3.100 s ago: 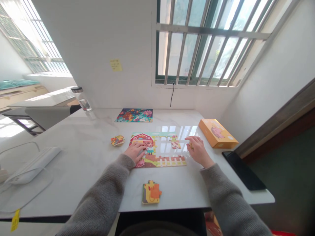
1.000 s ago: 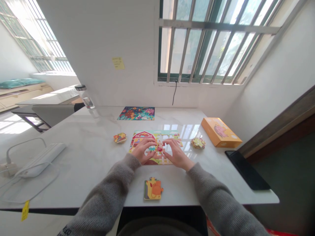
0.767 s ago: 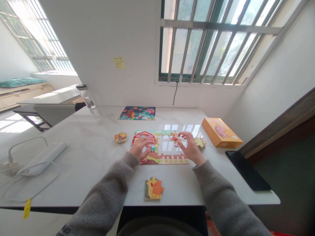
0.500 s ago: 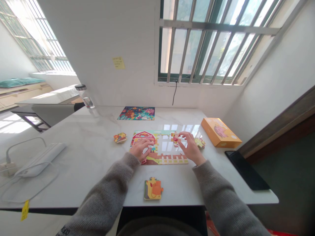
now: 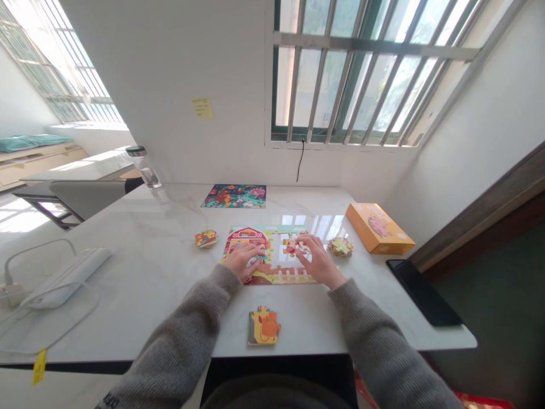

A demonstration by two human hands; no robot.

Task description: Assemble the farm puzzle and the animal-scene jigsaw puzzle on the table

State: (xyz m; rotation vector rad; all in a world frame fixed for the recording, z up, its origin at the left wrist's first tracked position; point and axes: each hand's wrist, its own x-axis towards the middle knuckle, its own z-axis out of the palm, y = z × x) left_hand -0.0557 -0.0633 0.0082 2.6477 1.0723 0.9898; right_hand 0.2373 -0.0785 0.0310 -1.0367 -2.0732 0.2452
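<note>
A partly built farm jigsaw [image 5: 272, 277] with a red barn lies on the white table [image 5: 149, 267] in front of me. My left hand [image 5: 243, 260] rests flat on its left part, below the barn, fingers spread. My right hand [image 5: 315, 260] lies over the puzzle's right side, fingertips pressing a pink and red puzzle piece [image 5: 292, 247] near the white gap in the middle. A small pile of loose pieces [image 5: 340, 246] sits just right of that hand. Another small pile [image 5: 205, 238] lies left of the puzzle.
A stack of yellow-orange pieces [image 5: 263, 328] lies near the table's front edge. A finished colourful puzzle [image 5: 234, 196] sits at the back, an orange box [image 5: 377, 228] at right, a black tablet [image 5: 423, 292] beside it. A white power strip [image 5: 63, 278] and a bottle [image 5: 143, 168] are at left.
My right hand carried the pink piece from the puzzle's upper right corner leftwards, toward the gap in the middle. My left hand stayed on the barn side.
</note>
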